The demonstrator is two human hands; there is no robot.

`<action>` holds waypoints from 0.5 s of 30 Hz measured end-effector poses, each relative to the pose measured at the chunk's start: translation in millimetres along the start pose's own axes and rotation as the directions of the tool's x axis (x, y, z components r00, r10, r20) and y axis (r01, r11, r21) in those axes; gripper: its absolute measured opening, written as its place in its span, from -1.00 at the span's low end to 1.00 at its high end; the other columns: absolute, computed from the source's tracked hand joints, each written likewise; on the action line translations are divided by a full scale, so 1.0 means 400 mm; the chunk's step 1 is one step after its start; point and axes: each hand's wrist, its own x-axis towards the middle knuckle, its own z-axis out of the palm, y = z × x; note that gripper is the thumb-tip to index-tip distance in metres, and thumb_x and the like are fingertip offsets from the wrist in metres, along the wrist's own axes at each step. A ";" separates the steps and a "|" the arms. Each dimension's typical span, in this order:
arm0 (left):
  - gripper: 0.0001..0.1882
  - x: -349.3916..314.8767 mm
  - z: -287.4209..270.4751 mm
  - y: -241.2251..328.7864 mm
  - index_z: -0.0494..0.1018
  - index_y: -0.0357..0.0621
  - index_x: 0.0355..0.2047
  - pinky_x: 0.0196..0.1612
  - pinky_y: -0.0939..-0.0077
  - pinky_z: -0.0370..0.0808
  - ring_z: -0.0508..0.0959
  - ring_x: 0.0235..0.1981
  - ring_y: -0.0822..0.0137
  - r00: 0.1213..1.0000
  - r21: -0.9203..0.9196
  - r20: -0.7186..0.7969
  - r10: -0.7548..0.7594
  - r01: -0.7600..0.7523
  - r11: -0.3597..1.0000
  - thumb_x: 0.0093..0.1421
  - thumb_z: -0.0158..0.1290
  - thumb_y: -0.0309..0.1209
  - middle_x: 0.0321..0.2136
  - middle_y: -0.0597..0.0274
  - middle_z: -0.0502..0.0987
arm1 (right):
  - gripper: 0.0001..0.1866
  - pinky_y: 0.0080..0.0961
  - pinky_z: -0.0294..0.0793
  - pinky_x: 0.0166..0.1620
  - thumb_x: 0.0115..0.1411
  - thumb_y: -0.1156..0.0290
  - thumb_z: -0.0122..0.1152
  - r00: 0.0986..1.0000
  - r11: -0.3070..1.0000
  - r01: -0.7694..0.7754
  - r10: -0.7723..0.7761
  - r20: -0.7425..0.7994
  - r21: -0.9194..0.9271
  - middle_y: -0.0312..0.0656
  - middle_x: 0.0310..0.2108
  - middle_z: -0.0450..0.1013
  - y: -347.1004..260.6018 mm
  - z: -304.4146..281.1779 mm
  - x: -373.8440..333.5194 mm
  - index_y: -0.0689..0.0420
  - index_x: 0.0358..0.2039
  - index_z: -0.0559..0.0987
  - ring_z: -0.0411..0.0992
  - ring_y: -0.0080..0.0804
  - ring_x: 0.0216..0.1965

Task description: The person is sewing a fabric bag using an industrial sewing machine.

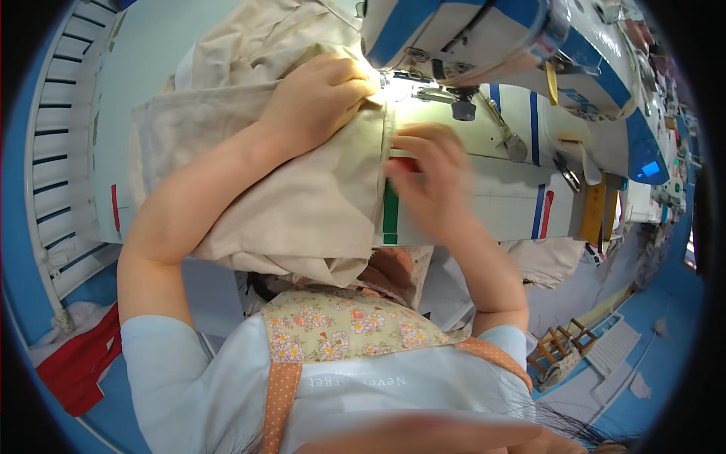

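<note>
A large piece of beige fabric lies on the sewing machine table, bunched at the back and flatter toward me. My left hand rests on it with curled fingers, gripping the cloth just left of the lit needle area. Along the right side of the fabric runs a straight, folded-looking edge. Close beside that edge is my right hand, somewhat blurred, its thumb and fingers apart with a gap between them. Above both hands is the blue and white sewing machine head; the needle itself is hard to make out.
Coloured tape strips, including a green one, mark the pale table. Small scissors-like metal snips lie at right near a yellow-brown block. A white slatted rack stands at left, and red cloth lies below it.
</note>
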 end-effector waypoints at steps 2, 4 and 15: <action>-0.83 -0.004 0.002 0.005 0.59 0.01 -0.29 -0.10 0.31 0.57 0.57 -0.15 0.18 0.997 0.009 -0.049 0.052 -0.052 0.999 0.08 0.21 -0.49 -0.31 0.33 0.55 | -0.76 -0.36 0.53 -0.09 0.03 0.55 0.45 0.982 0.997 -0.067 0.062 -0.181 -0.025 -0.12 -0.21 0.58 0.002 -0.041 -0.003 0.18 -0.24 0.66 0.55 -0.15 -0.16; -0.73 -0.006 -0.004 0.005 0.62 -0.01 -0.21 -0.08 0.32 0.55 0.58 -0.13 0.20 0.999 0.009 -0.022 0.047 -0.046 0.999 0.04 0.28 -0.55 -0.23 0.35 0.58 | -0.75 -0.35 0.53 -0.14 0.03 0.55 0.44 0.974 0.996 -0.080 0.070 -0.214 -0.040 -0.13 -0.23 0.57 0.027 -0.057 -0.021 0.17 -0.23 0.64 0.54 -0.15 -0.21; -0.87 0.024 0.011 0.002 0.60 -0.12 -0.36 -0.18 0.23 0.48 0.53 -0.24 0.08 0.989 -0.048 -0.001 -0.151 0.150 0.987 0.07 0.28 -0.42 -0.35 0.18 0.53 | -0.57 -0.24 0.55 -0.11 -0.03 0.49 0.41 0.992 0.990 0.117 -0.112 0.066 -0.081 -0.13 -0.08 0.51 0.009 0.009 0.005 0.14 -0.08 0.59 0.50 -0.08 -0.12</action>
